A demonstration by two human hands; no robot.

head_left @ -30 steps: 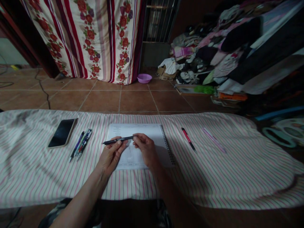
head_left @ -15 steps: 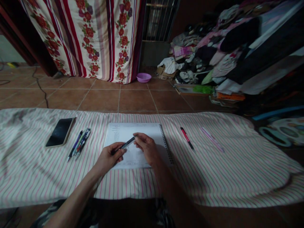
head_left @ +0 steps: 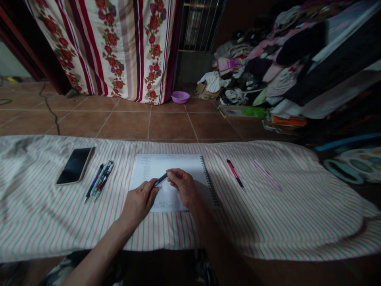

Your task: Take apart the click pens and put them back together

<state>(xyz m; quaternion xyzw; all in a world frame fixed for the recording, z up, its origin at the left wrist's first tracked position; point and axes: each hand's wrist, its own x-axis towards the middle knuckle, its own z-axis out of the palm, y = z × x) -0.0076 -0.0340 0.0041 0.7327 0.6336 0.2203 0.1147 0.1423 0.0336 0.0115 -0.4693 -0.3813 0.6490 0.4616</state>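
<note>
On the striped cloth (head_left: pixel 285 226), a black-screened, pale-cased smartphone (head_left: pixel 75 166) and a cluster of slim pens (head_left: pixel 99 182) lie left of the white spiral-bound notebook (head_left: pixel 175 162); a red-and-black pen (head_left: pixel 234 173) and a pale lilac pen (head_left: pixel 267 174) lie right. Over the page, fingers of the left hand (head_left: pixel 138 202) and right hand (head_left: pixel 183 186) clamp a slim dark pen (head_left: pixel 161 179), more covered than a second ago. The page's print is illegible.

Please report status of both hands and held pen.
Left hand, right hand: both gripping dark pen. Pen over spiral notebook. Red pen lies apart, right.
</note>
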